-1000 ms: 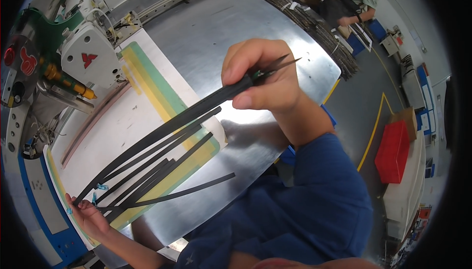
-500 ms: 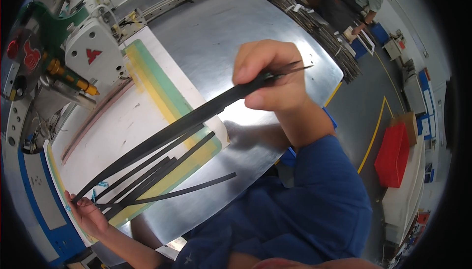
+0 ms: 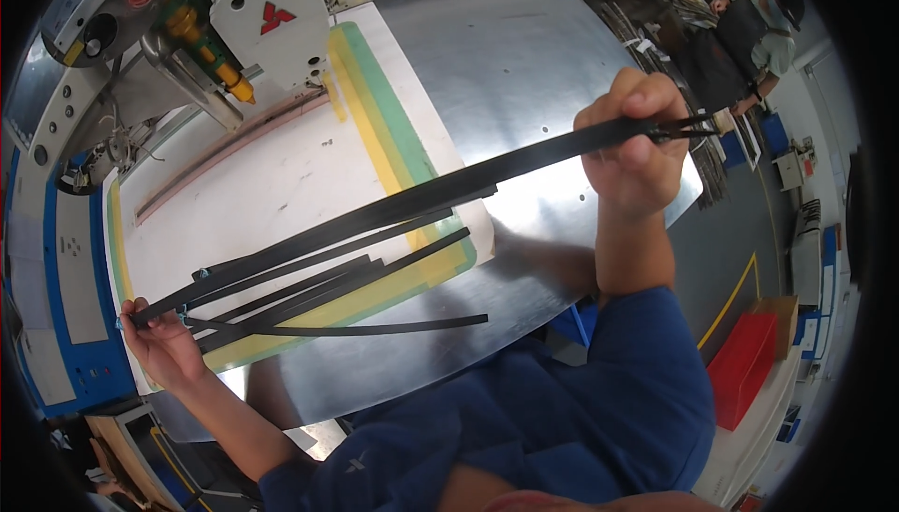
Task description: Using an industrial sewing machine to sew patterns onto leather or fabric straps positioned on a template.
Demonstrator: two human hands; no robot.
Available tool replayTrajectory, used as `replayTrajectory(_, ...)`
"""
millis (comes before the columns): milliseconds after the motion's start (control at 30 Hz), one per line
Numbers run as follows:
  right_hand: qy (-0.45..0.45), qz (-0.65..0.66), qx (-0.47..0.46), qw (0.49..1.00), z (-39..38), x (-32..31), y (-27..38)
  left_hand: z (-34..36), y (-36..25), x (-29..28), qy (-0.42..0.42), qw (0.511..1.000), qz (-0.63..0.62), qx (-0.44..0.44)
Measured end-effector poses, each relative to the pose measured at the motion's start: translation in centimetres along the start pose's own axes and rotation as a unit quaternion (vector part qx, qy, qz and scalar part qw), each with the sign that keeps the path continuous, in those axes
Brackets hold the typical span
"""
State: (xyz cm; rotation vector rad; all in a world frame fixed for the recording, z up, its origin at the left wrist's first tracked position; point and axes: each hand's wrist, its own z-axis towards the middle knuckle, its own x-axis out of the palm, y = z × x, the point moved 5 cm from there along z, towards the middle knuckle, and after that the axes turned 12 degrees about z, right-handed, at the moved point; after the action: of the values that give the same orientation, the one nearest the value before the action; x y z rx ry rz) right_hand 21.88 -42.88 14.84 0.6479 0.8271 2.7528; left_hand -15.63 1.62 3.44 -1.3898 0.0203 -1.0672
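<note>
A long black strip [image 3: 421,197] runs diagonally above the white board [image 3: 262,166] with yellow and green tape edges. My right hand [image 3: 632,142] grips its upper right end, along with a dark, thin-pointed tool [image 3: 693,126], perhaps tweezers, whose tips stick out to the right. My left hand [image 3: 167,348] pinches the strip's lower left end at the board's left edge. Several loose black strips [image 3: 356,273] lie crossed on the board below it. Small light-blue pieces [image 3: 203,274] show at their left ends, too small to name.
A white-and-green machine head [image 3: 267,16] stands at the upper left, over the steel table [image 3: 487,35]. A blue control cabinet [image 3: 66,306] is at the left. Bundles of long rods [image 3: 632,44] lie beyond the table, near another person [image 3: 773,49]. A red bin [image 3: 740,362] stands at the right.
My right hand has moved right and turned, with the long strip still held between both hands. The whole view has shifted; the machine and board appear further right and higher.
</note>
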Motion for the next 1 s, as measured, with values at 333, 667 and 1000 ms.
replayTrajectory(333, 0.004, -0.009, -0.016, 1.0, 0.2, -0.4, 0.3, -0.5, 0.1, 0.0, -0.03, 1.0, 0.003, 0.003)
replayTrajectory(667, 0.001, -0.014, 0.003, 1.0, 0.2, -1.3, 0.2, -1.4, -0.7, 2.2, 0.012, 1.0, -0.007, 0.0)
replayTrajectory(1000, -0.211, 0.0, 0.03, 0.977, -0.5, -7.5, 0.5, -2.8, 0.6, 4.3, 0.035, 0.996, -0.073, -0.037)
